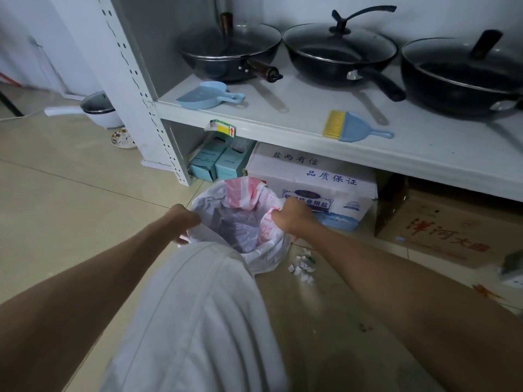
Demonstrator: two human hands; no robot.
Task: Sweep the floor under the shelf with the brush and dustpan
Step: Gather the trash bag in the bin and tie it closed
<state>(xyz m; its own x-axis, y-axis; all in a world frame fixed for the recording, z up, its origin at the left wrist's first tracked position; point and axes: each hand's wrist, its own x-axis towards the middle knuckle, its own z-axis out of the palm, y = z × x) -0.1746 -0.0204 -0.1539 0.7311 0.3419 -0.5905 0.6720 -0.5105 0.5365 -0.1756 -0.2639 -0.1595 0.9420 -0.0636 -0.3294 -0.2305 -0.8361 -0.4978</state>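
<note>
A small blue dustpan point(210, 95) lies on the white shelf point(283, 124) near its left end. A blue hand brush with yellow bristles point(352, 127) lies further right, close to the shelf's front edge. On the floor below, a white and red plastic bag point(240, 222) stands open. My left hand point(184, 219) grips its left rim and my right hand point(291, 217) grips its right rim. Small white paper scraps point(302, 264) lie on the tiles just right of the bag.
Three black woks with lids point(339, 55) stand at the back of the shelf. Under it sit teal boxes point(212, 165), a white salt carton point(311, 182) and a brown carton point(441, 230). A white pot point(99, 108) and a plate point(123, 138) are left of the shelf post. My knee fills the foreground.
</note>
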